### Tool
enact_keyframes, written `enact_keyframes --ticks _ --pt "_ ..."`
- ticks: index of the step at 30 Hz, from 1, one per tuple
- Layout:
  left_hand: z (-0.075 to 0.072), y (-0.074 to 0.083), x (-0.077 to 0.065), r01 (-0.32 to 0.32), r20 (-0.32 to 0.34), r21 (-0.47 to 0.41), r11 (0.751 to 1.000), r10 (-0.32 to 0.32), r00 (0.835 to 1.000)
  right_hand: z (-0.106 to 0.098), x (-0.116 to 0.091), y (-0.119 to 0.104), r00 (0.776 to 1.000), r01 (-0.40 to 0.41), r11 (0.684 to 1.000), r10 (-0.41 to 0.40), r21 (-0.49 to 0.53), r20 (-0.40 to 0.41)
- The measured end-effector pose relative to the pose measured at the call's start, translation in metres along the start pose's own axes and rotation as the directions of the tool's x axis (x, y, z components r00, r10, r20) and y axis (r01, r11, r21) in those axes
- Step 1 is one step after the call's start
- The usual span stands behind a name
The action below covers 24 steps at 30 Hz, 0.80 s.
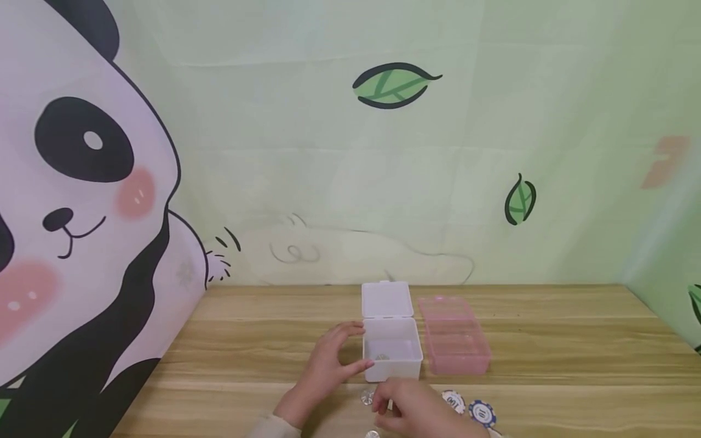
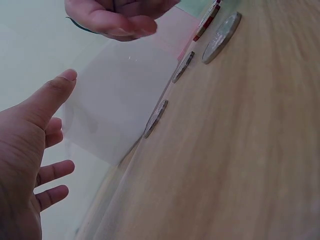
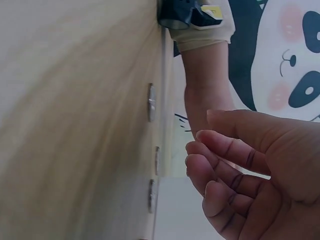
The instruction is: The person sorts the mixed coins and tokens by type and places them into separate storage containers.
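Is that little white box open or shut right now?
Open: the lid of the white box is swung back on its far side, and the head view shows the inside, where a small round piece lies.

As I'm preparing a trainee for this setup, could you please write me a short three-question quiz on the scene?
1. Multiple choice: the left hand is at the side of which container?
A) the pink box
B) the white box
C) neither
2. True or false: the white box is closed.
3. Fill in the blank: the blue-and-white chip bears the number ____.

Key:
1. B
2. False; its lid is swung open behind it.
3. 10
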<state>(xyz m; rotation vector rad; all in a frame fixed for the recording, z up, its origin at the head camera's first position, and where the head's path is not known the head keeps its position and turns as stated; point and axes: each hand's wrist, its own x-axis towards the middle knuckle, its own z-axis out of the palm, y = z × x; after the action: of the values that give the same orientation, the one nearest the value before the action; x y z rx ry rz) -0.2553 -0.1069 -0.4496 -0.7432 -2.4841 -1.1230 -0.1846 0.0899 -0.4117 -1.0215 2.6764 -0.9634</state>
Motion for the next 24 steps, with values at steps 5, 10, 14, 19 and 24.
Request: enact_keyframes --ticks 5,10,14,19,24 --pt "0.000 0.000 0.000 0.000 0.002 0.000 1.000 0.000 1.000 0.006 0.002 0.000 0.999 -0.013 1.000 0.014 -0.027 0.051" --pt "0.000 0.000 0.000 -0.001 0.007 -0.011 1.000 0.001 1.000 0.009 0.002 0.000 0.996 -0.015 0.999 0.019 -0.046 0.088" --pt "0.000 -0.001 0.000 -0.010 0.006 -0.018 1.000 0.010 1.000 0.012 0.004 0.001 0.992 -0.017 0.997 0.026 -0.079 0.121" --pt "0.000 -0.001 0.000 -0.005 0.008 -0.024 1.000 0.005 1.000 0.015 0.005 0.002 0.993 0.011 0.990 0.006 -0.141 0.122" --pt "0.000 -0.001 0.000 -0.004 0.006 -0.018 1.000 0.004 1.000 0.020 0.006 0.002 0.994 0.017 0.990 -0.001 -0.142 0.109"
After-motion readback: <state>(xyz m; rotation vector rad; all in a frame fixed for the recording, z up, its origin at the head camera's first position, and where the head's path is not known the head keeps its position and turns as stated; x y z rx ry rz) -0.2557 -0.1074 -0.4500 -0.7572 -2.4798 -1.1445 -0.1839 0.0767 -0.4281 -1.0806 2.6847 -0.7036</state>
